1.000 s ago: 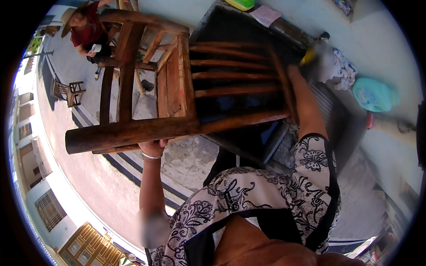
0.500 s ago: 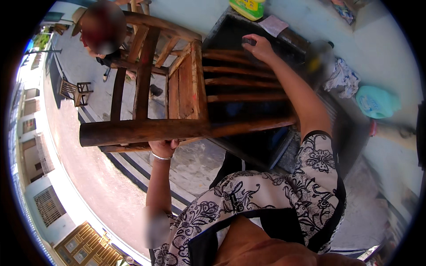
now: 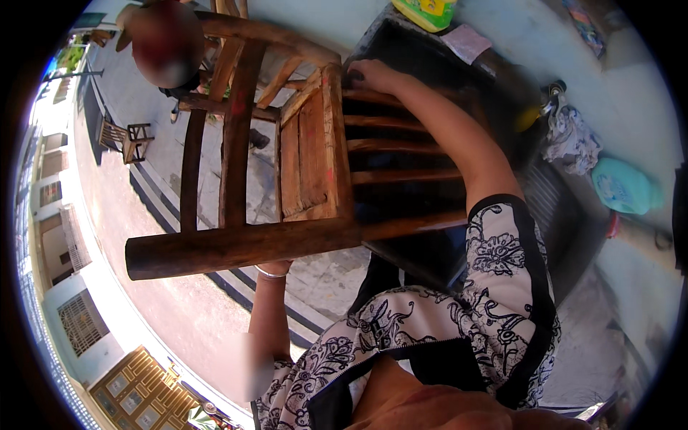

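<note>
Head view: a brown wooden slatted chair [image 3: 308, 165] is held tipped on its side in front of the person, above the paved ground. The right hand [image 3: 369, 74] is closed in a grip over a far rail of the chair. The left hand [image 3: 276, 267] is seen under the thick round wooden leg; its grip cannot be told. A second small wooden chair [image 3: 127, 138] stands well apart on the pavement.
</note>
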Action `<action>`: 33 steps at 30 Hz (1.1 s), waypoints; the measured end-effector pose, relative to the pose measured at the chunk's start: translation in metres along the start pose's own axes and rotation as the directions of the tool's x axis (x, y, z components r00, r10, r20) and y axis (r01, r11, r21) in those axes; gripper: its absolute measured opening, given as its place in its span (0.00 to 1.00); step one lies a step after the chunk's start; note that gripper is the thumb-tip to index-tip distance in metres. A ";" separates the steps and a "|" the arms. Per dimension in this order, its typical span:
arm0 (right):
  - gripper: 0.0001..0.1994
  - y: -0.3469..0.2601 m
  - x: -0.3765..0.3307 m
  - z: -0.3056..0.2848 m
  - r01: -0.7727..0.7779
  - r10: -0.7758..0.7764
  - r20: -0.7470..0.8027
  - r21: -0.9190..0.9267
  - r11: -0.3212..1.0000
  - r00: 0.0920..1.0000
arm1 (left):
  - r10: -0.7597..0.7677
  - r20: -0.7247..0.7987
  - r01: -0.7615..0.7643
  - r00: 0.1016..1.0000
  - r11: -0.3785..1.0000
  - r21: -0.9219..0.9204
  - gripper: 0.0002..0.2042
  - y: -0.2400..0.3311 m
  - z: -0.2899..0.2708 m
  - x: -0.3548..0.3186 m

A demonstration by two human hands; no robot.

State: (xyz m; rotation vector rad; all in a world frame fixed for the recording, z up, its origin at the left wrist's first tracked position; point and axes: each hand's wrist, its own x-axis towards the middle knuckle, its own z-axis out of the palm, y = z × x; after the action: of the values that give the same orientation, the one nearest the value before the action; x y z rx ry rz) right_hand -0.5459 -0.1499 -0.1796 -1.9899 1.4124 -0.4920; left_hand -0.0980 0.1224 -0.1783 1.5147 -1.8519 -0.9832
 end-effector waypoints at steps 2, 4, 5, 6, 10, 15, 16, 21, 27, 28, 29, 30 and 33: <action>0.17 0.024 -0.029 -0.013 -0.064 0.064 -0.001 -0.034 0.997 0.998 | 0.124 -0.050 -0.117 0.991 0.985 0.126 0.40 -0.005 0.000 -0.001; 0.17 0.065 -0.062 -0.019 -0.132 0.127 -0.047 -0.133 0.982 0.991 | 0.490 -0.020 -0.396 0.872 0.727 0.561 0.40 0.049 -0.004 0.026; 0.17 0.083 -0.082 -0.023 -0.208 0.198 -0.081 -0.154 0.966 0.977 | 0.595 0.005 -0.439 0.803 0.587 0.680 0.39 0.065 -0.005 0.033; 0.17 0.096 -0.098 -0.029 -0.278 0.261 -0.116 -0.172 0.945 0.959 | 0.601 -0.025 -0.428 0.799 0.597 0.679 0.39 0.070 -0.004 0.034; 0.17 0.122 -0.142 -0.047 -0.366 0.322 -0.214 -0.220 0.904 0.922 | 0.621 -0.080 -0.422 0.780 0.616 0.665 0.37 0.069 -0.003 0.037; 0.16 0.120 -0.163 -0.026 -0.383 0.246 -0.577 -0.127 0.915 0.779 | 0.624 -0.066 -0.476 0.779 0.656 0.586 0.28 0.105 -0.005 0.050; 0.16 0.122 -0.174 -0.028 -0.349 0.215 -0.656 -0.080 0.934 0.724 | 0.677 -0.089 -0.502 0.730 0.620 0.603 0.25 0.110 -0.004 0.055; 0.16 0.098 -0.248 -0.061 -0.425 0.540 -0.713 0.361 0.830 0.448 | 0.638 -0.129 -0.501 0.759 0.700 0.509 0.23 0.110 -0.002 0.058; 0.16 0.061 -0.344 -0.072 -0.384 0.520 -0.701 0.362 0.849 0.489 | 0.583 -0.145 -0.429 0.799 0.723 0.541 0.25 0.118 -0.001 0.061; 0.16 0.056 -0.358 -0.072 -0.397 0.486 -0.716 0.308 0.864 0.501 | 0.569 -0.152 -0.420 0.808 0.738 0.529 0.25 0.122 0.001 0.062; 0.16 0.052 -0.369 -0.073 -0.402 0.480 -0.718 0.297 0.866 0.503 | 0.572 -0.152 -0.425 0.806 0.738 0.524 0.25 0.124 0.001 0.064; 0.16 0.046 -0.380 -0.072 -0.408 0.478 -0.716 0.289 0.866 0.508 | 0.572 -0.151 -0.427 0.807 0.740 0.520 0.25 0.121 0.001 0.064; 0.16 0.028 -0.412 -0.071 -0.493 0.507 -0.690 0.246 0.835 0.516 | 0.559 -0.154 -0.420 0.815 0.752 0.508 0.26 0.118 0.000 0.063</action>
State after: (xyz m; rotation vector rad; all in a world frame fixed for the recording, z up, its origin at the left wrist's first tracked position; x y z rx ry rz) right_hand -0.7548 0.2086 -0.1225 -1.2447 2.3644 -1.1022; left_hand -0.1794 0.0726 -0.0846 1.1981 -2.1764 -0.0554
